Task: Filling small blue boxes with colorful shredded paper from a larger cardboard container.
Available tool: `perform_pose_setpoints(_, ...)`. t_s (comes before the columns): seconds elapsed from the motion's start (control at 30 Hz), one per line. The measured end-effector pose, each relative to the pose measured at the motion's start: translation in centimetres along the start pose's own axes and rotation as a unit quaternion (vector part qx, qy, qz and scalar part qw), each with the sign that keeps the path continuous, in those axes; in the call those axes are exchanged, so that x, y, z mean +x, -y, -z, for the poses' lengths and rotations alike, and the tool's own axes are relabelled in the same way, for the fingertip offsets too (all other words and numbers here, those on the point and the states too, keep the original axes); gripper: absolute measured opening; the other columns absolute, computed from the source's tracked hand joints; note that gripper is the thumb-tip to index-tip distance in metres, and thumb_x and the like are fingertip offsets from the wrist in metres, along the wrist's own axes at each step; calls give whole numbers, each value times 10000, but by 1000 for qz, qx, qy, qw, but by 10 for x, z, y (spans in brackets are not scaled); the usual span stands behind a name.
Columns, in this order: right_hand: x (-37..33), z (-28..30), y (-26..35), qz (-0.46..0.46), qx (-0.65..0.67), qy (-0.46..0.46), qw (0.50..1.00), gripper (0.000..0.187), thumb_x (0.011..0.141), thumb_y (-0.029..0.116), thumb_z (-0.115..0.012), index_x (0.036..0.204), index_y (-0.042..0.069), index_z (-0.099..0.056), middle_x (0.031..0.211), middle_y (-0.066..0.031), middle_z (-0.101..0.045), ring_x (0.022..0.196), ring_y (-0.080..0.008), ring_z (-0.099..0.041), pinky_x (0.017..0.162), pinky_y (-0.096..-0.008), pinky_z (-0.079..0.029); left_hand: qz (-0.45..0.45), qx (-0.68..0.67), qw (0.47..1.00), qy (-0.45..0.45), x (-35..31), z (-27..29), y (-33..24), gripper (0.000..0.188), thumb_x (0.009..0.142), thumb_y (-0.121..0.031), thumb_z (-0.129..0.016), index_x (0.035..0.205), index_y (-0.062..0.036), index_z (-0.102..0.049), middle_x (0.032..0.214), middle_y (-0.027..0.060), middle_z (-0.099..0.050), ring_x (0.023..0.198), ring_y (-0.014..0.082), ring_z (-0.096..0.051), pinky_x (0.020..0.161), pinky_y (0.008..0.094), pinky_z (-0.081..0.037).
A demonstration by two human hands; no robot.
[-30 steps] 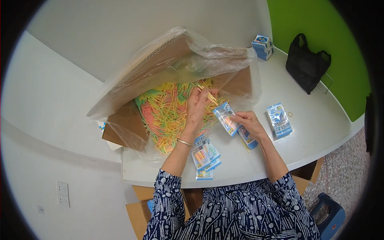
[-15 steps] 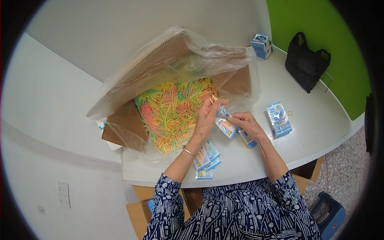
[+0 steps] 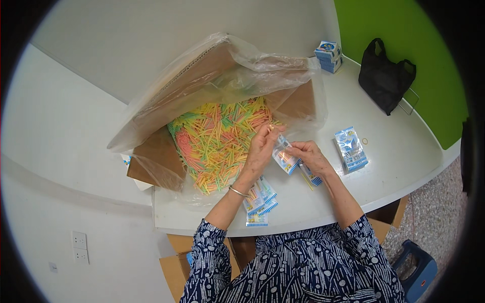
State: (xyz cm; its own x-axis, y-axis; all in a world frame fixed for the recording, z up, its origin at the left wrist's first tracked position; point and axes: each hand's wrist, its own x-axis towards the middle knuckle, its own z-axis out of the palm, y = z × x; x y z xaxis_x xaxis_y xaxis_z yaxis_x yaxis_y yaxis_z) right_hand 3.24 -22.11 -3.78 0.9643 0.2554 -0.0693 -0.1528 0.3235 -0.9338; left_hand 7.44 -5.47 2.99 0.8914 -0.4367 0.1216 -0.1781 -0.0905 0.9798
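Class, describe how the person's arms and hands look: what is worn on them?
The left hand and right hand wear no gloves. A thin, silver-coloured bangle circles the left wrist; the right has none. The sleeves are dark blue with white dots and streaks, ending partway along the forearms.

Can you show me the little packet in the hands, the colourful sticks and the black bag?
Little packet (image 3: 285, 159): head view, its front.
Colourful sticks (image 3: 217, 146): head view, middle of the pile.
Black bag (image 3: 386, 80): head view, middle of its side.
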Motion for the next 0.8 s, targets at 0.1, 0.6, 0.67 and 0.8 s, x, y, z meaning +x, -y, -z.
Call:
perform_pose_setpoints(0.1,-1,-2,5,10,38,-22,999,305,887,198,-620,1093,-26,-633,910,-42,-667,788,-73,-598,698,-215,-470,28,24,999,-19,2,1,-7,307,987,-264,-457,1145,-15,-540,987,13,-610,833,45,-522,772,207,-430)
perform_pose_setpoints(0.6,3,-3,1,47,70,-24,996,305,895,159,-608,1133,-31,-602,961,-32,-647,852,-75,-588,762,-224,-471,9,-138,986,-92,8,0,-8,211,947,-255,-537,972,-46,-552,999,86,-650,839,109,-588,778,248,-485)
perform_pose_setpoints(0.67,5,-6,-2,43,71,-13,996,305,894,158,-609,1133,-31,-601,964,-33,-647,855,-76,-587,764,-225,-469,24,-185,978,-93,7,-1,-2,225,949,-270,-533,978,-47,-547,1015,95,-650,854,108,-588,803,262,-481)
perform_pose_setpoints(0.8,5,-9,-6,29,87,-3,996,304,890,153,-613,1134,-28,-598,973,-40,-649,852,-78,-591,765,-225,-468,20,-154,986,-56,7,2,0,250,952,-270,-529,1028,-35,-562,1036,74,-643,860,93,-574,823,260,-466)
